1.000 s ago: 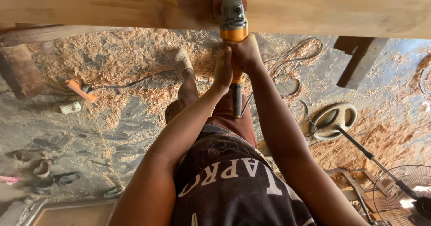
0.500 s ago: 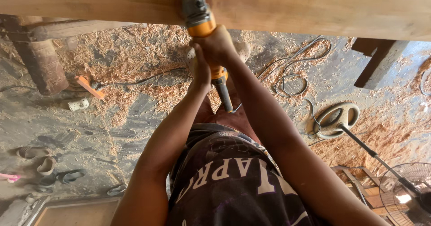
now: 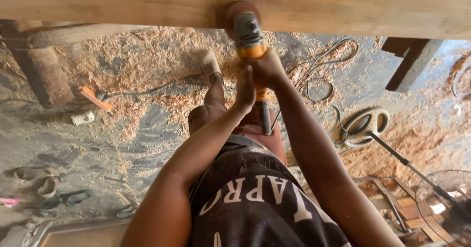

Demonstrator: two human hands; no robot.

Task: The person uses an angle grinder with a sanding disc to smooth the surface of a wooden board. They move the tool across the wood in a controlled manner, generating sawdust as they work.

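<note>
A yellow and grey angle grinder point(image 3: 249, 36) presses its round sanding disc against the edge of a long pale wooden beam point(image 3: 122, 4) that spans the top of the view. My right hand point(image 3: 269, 66) wraps the grinder's body just behind the head. My left hand point(image 3: 244, 91) grips the dark rear handle point(image 3: 265, 117) lower down. Both arms reach forward from my dark printed shirt. One leg and a pale shoe point(image 3: 211, 65) show below the beam.
Wood shavings point(image 3: 147, 55) cover the concrete floor. A thick timber post point(image 3: 41, 70) stands at left, a dark wooden block point(image 3: 407, 63) at right. Loose cables point(image 3: 319, 70) coil beside my arms. A fan on a stand point(image 3: 444, 195) lies lower right. Sandals point(image 3: 49, 188) lie lower left.
The grinder slid left along the beam, then came back slightly right. Both hands stayed on it throughout.
</note>
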